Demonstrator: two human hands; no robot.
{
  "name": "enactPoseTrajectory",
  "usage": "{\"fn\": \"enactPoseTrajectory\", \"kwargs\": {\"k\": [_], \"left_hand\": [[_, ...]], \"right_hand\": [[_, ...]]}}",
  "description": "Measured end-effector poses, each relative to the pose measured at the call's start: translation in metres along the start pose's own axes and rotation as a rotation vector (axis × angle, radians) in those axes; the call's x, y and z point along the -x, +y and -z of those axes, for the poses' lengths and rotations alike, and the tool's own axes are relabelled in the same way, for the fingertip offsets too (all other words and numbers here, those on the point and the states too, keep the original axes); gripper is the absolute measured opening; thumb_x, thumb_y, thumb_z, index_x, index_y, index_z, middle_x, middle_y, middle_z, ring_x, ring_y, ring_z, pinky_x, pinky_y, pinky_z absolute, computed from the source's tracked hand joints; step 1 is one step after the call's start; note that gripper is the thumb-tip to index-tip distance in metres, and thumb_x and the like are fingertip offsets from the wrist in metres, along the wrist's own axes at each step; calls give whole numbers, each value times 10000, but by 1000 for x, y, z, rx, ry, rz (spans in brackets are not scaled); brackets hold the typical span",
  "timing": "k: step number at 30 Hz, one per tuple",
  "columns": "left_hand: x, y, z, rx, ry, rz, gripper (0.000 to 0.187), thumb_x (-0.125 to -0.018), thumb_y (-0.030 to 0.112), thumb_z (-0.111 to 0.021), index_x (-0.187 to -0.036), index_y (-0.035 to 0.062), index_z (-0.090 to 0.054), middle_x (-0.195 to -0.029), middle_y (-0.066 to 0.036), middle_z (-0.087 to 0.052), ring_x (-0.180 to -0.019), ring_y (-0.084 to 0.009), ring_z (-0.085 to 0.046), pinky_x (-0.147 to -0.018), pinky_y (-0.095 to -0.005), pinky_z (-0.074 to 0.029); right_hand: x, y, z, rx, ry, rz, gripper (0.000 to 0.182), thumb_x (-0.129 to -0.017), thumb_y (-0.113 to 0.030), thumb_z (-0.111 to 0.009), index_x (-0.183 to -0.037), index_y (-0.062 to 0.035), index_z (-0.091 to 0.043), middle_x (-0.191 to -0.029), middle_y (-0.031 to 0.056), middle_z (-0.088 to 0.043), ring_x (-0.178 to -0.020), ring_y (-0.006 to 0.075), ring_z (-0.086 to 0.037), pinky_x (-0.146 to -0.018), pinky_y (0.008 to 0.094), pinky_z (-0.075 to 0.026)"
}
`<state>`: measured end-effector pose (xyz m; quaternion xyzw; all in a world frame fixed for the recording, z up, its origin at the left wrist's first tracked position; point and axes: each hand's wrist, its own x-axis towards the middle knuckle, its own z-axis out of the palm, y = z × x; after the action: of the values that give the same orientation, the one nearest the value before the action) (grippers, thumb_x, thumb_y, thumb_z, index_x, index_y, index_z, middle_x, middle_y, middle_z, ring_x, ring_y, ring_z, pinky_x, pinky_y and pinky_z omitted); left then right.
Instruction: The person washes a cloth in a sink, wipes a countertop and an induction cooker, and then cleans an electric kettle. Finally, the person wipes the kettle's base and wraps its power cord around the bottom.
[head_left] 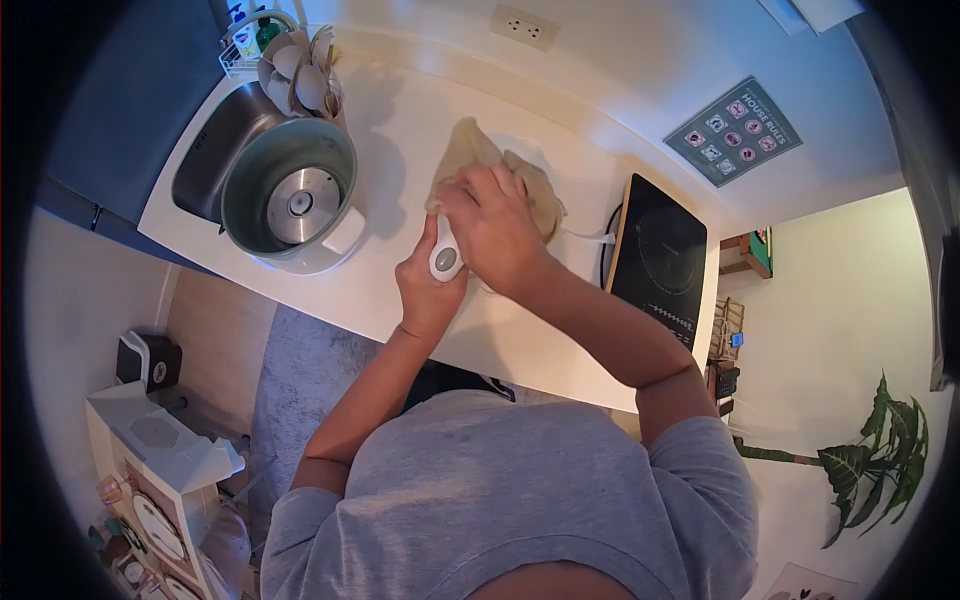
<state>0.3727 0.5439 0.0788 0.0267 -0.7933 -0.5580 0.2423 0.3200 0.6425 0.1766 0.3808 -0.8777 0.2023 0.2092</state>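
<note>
A white handle (pixel 446 262) w/ grey oval button is grasped by the L hand (pixel 430 288), fingers wrapped round it, above the counter (pixel 540 350). Just beyond, a beige cloth (pixel 465 155) is bunched in the R hand (pixel 498 215), fingers curled into it; exact fingertip contact can't be told. A white item (pixel 527 150) is partly covered by the cloth; whether it's joined to the handle can't be seen.

Step in hand: prob. wiping or drying of the handled piece. For the next move, a firm L grip is called for, w/ cloth shifted by the R to any part not yet wiped, & the white cord (pixel 585 238) beside it not snagged.

To the L, a green-lined pot (pixel 248 195) is set by the sink, overlapping it in view; only a bare metal disc (pixel 300 205) is seen inside, no food. To the R, a black cooktop (pixel 660 250) is placed, nothing on it. Farther off, the steel sink (pixel 205 165) is part hidden by the pot; bottles (pixel 243 38) are held in a wire caddy (pixel 236 65).
</note>
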Motion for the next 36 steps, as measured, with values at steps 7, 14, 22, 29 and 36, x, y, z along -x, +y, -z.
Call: {"fn": "enactPoseTrajectory", "kwargs": {"k": [7,14,22,29,36], "left_hand": [[3,13,-5,17,32,-18,675,-654,90,-716,-1276,-21,-479,-741,-209,-620,-614,-329,-633,-568,-352,-499],[3,15,-6,53,26,-61,656,-673,122,-725,-1268,-17,-487,-690,-189,-615,-597,-312,-638,-555,-352,-499],[4,7,-10,42,4,-65,693,-678,88,-699,-1318,6,-445,-659,-172,-605,-581,-308,-633,-547,-344,-496],[0,9,-9,25,23,-73,744,-619,9,-666,-1327,7,-436,-704,-189,-617,-583,-311,-629,-565,-348,-503],[-1,11,-9,44,-20,-35,763,-623,-9,-656,-1346,11,-412,-703,-185,-617,-599,-292,-640,-576,-333,-504]], "right_hand": [[22,-11,8,69,46,-105,246,-719,-85,-585,-956,-19,-598,-937,107,-503,-933,280,-491,-803,392,-386],[32,-16,13,64,24,-33,218,-693,-77,-606,-903,-18,-593,-883,98,-519,-838,283,-530,-779,398,-424],[13,-12,2,101,45,-59,231,-666,-56,-623,-889,-4,-590,-884,104,-524,-841,286,-536,-773,399,-437],[44,-17,34,125,-14,-255,201,-704,-27,-581,-900,15,-577,-896,146,-524,-852,313,-539,-758,397,-448],[22,-17,16,116,0,-256,188,-724,-43,-580,-900,23,-580,-898,164,-534,-864,333,-543,-752,398,-464]]}}
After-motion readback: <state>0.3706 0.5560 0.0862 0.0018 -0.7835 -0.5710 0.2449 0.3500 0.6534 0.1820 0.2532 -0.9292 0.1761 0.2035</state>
